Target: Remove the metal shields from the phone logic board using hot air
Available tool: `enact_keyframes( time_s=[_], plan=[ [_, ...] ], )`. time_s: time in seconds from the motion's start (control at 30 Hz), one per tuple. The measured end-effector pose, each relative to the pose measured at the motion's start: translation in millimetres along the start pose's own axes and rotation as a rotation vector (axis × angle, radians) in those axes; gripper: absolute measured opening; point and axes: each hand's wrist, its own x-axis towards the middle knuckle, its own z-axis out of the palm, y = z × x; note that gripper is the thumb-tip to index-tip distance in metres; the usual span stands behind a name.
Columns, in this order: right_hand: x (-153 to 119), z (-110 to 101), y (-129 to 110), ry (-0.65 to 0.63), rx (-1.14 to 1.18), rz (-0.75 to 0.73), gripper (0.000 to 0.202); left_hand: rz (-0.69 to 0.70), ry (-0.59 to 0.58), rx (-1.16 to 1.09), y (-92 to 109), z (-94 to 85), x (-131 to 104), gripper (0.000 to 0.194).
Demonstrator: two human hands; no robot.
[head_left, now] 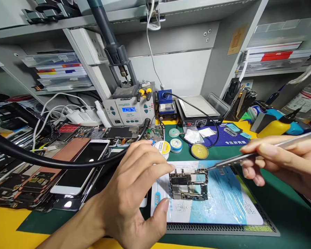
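Observation:
A phone logic board (pixel 180 180), with cut-out openings, lies on a blue and white printed pad (pixel 223 204). My left hand (pixel 134 190) reaches in from the left, thumb and fingers apart. Its index fingertip is at the board's upper left corner, perhaps touching it, and the thumb is beside the left edge. Metal tweezers (pixel 234 160) are pinched in my right hand (pixel 280 162). Their tip meets the board's upper right corner; whether it grips anything there is too small to tell.
A hot air station (pixel 131 110) stands behind, its black hose (pixel 67 164) crossing the left side. Phones (pixel 80 167) and parts crowd the left. Small round tins (pixel 199 151) sit behind the pad. A heating plate (pixel 199 107) and yellow bottle (pixel 274 128) are at back right.

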Motion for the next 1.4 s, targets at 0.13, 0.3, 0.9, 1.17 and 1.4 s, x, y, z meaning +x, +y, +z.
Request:
enact_keyframes(
  time_s=[0.13,0.3,0.9,1.17,1.4],
  plan=[
    [14,14,-3,-0.137,0.059,0.079,0.032,-0.021,-0.080,0.020,-5,-1.4,1,0.055],
    [22,17,-1,-0.149,0.082,0.223,0.030,-0.109,-0.245,0.043,0,-2.2,2,0.061],
    [22,26,-4,-0.081,0.051,0.305,0.040,-0.114,-0.298,0.093,-2,1.2,2,0.057],
    [16,28,-5,-0.061,0.112,0.183,0.033,-0.101,-0.264,0.102,-1,1.1,3,0.059],
    [13,29,-5,-0.067,0.147,0.136,0.031,-0.118,-0.272,0.093,3,2.2,6,0.058]
  ],
)
